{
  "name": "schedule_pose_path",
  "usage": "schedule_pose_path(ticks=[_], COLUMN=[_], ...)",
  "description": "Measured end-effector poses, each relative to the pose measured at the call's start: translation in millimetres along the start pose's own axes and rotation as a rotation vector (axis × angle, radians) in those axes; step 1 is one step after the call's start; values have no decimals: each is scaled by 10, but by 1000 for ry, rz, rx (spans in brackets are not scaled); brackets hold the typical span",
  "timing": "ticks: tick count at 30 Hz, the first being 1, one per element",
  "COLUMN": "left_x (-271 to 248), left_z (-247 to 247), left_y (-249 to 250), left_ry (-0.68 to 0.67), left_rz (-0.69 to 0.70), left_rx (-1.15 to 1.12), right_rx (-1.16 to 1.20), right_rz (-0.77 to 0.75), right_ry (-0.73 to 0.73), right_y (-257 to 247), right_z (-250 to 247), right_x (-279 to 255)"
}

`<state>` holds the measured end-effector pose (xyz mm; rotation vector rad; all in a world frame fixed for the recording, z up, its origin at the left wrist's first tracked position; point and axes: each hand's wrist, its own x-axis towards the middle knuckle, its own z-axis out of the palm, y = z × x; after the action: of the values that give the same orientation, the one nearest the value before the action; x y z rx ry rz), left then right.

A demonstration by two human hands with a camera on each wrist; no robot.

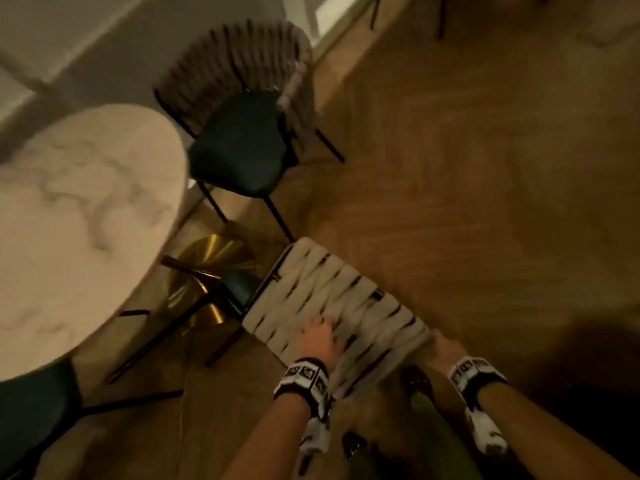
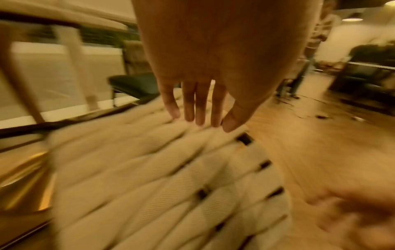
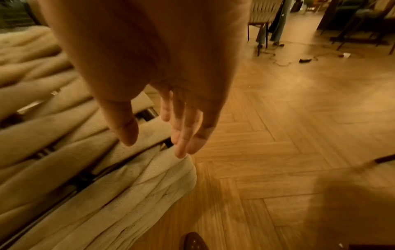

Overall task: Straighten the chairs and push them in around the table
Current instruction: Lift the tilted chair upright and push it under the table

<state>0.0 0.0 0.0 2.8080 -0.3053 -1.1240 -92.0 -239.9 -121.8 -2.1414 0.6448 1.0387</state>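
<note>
A chair with a cream woven backrest [image 1: 349, 303] stands near me, its dark green seat [image 1: 242, 289] pointing toward the round marble table [image 1: 79, 220]. My left hand [image 1: 320, 336] lies on the weave with straight fingers [image 2: 198, 110] touching the straps [image 2: 149, 177]. My right hand [image 1: 441, 348] is at the backrest's right end; its fingers [image 3: 181, 143] touch the padded edge [image 3: 128, 186], and the thumb hovers over the weave. A second chair [image 1: 242, 147] with a dark green seat stands askew beyond the table's edge.
The table's gold pedestal base [image 1: 201, 271] lies under the near chair's front legs. A third dark seat [image 1: 31, 410] shows at the bottom left. Herringbone wood floor [image 1: 485, 202] spreads to the right, with cables and other furniture [image 3: 267, 25] far off. My shoe [image 3: 193, 241] is behind the chair.
</note>
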Motion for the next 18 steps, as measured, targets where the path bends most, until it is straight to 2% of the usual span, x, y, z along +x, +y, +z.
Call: schedule_pose_path(ticks=[2, 4, 7, 9, 12, 14, 18], left_x=[367, 622, 1247, 1583, 1805, 1892, 1913], left_z=[141, 243, 633, 885, 1072, 1096, 1057], left_y=[463, 850, 1273, 1398, 1594, 1621, 1617], left_ry=[109, 142, -11, -198, -437, -473, -439], left_rz=[107, 239, 404, 403, 373, 346, 328], left_rx=[135, 261, 581, 763, 880, 799, 714], right_rx=[74, 62, 31, -38, -121, -198, -218], right_rz=[10, -16, -35, -87, -129, -173, -260], right_ry=[-12, -43, -68, -113, -126, -179, -245], right_y=[129, 228, 455, 570, 737, 781, 896], right_z=[-10, 32, 170, 230, 246, 215, 294], right_x=[344, 687, 1322, 1642, 1935, 2074, 2312])
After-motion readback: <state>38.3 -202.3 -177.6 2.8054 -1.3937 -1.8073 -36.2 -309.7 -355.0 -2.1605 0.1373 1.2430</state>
